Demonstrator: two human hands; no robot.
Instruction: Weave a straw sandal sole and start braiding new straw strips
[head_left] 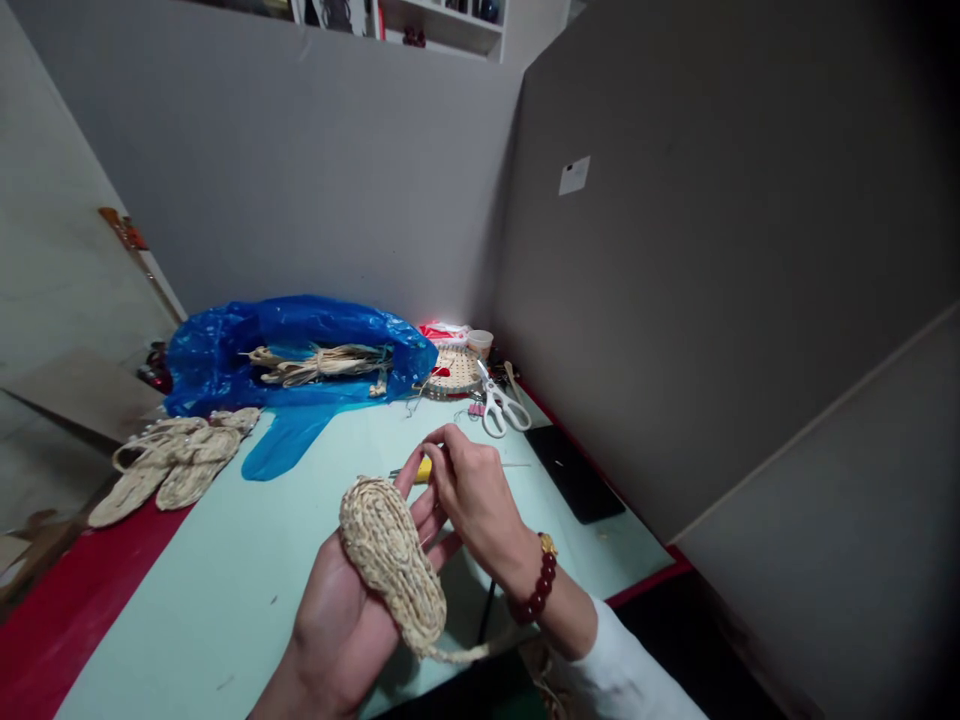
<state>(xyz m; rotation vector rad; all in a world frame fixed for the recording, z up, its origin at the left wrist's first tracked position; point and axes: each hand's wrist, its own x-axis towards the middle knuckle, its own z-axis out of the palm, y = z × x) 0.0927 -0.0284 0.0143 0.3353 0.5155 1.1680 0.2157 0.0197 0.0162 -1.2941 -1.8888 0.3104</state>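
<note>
The left hand cradled an oval woven straw sole above the pale green table; the right hand pinched at its upper edge. A loose plaited tail could snag or unravel. White-handled scissors, a black flat slab and a blue plastic bag lay beyond, well apart.

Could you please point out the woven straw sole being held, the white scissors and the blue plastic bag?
woven straw sole [390, 560]: head view, middle of the braided face.
white scissors [501, 408]: head view, where the handles meet the blades.
blue plastic bag [225, 350]: head view, left bulge of the plastic.
</note>
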